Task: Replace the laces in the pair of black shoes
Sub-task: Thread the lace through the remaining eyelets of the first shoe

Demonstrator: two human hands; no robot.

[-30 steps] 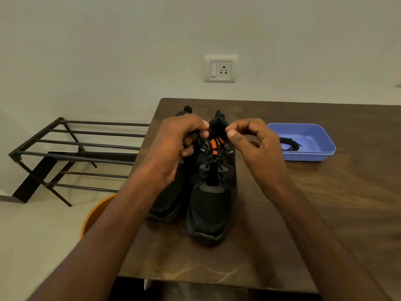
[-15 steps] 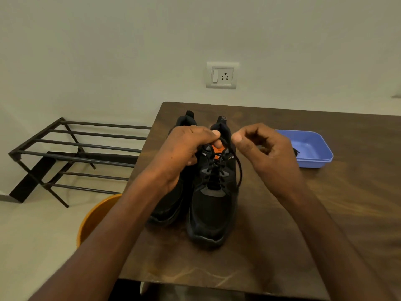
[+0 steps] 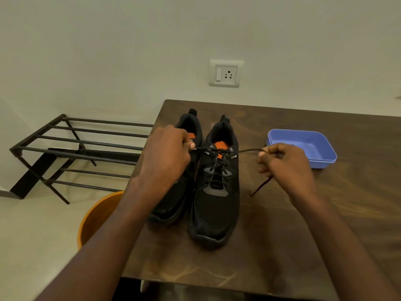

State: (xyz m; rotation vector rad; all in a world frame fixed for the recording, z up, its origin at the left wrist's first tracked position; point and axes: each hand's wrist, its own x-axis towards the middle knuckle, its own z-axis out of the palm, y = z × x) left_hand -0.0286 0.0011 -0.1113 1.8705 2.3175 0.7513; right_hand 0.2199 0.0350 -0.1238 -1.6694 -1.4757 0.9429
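Shoes (image 3: 208, 181) on wooden table (image 3: 271, 246)

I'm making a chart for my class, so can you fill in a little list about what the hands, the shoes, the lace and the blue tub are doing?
left hand: left hand pinches one end of the black lace
right hand: right hand pinches the other end, loose tail hanging below it
lace: pulled straight sideways across the top of the right-side shoe
other shoe: left-side shoe stands beside it, partly hidden by the left hand
blue tub: blue tub sits on the wooden table, right of the shoes
tub contents: cannot tell
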